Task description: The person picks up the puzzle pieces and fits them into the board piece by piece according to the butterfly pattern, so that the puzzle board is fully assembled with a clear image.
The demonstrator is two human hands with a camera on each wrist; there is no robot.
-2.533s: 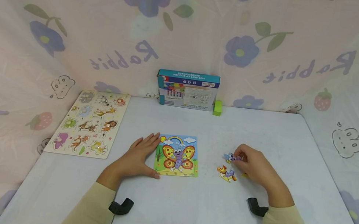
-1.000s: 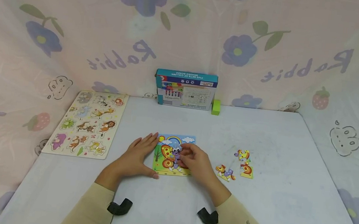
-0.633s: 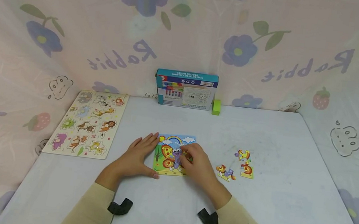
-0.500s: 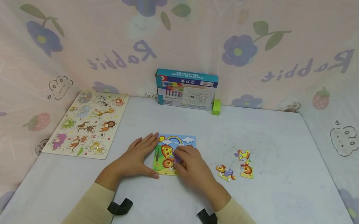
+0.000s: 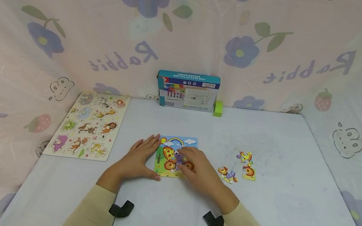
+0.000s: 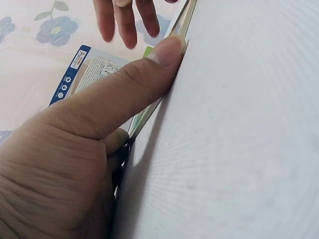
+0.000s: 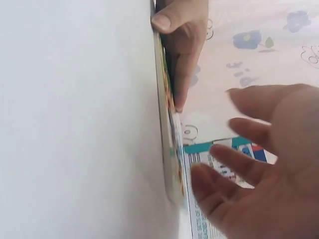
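Note:
A square puzzle board (image 5: 169, 140) with a butterfly, rainbow and tree lies on the white table. My left hand (image 5: 139, 158) rests at its left side, fingers straight beside the left edge and the thumb along the near edge. Over the board's right half hovers my right hand (image 5: 201, 171), its fingers spread and bent a little, nothing between them in the right wrist view. It hides part of the butterfly's right wing. Purple butterfly body and face (image 5: 178, 157) show just beyond its fingertips. Loose puzzle pieces lie to the right: a horse-like piece (image 5: 227, 174), a yellow-and-red piece (image 5: 245, 157) and a spiral-patterned piece (image 5: 248, 172).
A pale board with animal pictures (image 5: 89, 127) lies at the table's left. Against the back curtain stands a teal-and-blue box (image 5: 188, 91), with a green block (image 5: 218, 108) beside it. Black mounts (image 5: 122, 209) show at both wrists.
My right hand has carried a blue-and-purple puzzle piece from the right onto the board, pressed there and let go, and its fingers have lifted. The left hand has stayed put.

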